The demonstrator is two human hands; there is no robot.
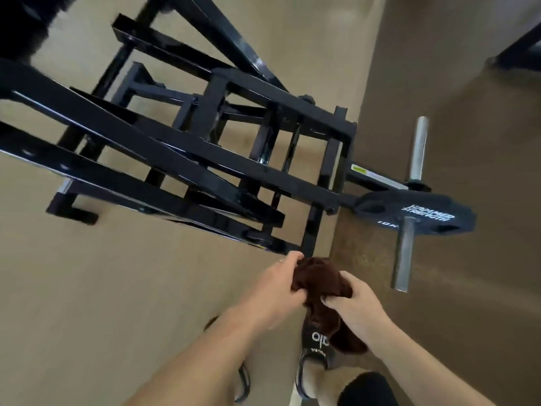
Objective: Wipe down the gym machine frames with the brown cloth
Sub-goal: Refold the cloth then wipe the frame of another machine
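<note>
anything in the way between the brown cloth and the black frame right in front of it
Nothing visible. Both the left hand and right hand grip the brown cloth, bunched up just short of the black frame. Only open floor shows between them.

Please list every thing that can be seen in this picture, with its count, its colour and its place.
gym machine frame: one, black, upper left and centre, standing on the floor
weight plate: one, black with white lettering, right of the frame, on a peg
pegs: two, silver-grey, right side, one above the plate and one below it
brown cloth: one, dark brown, bunched, lower centre, hanging down between the hands
floor: tan on the left, darker brown on the right
sandal: one clearly seen, black with white letters, bottom centre
left hand: grips the cloth's left side
right hand: pinches the cloth's right side
</note>
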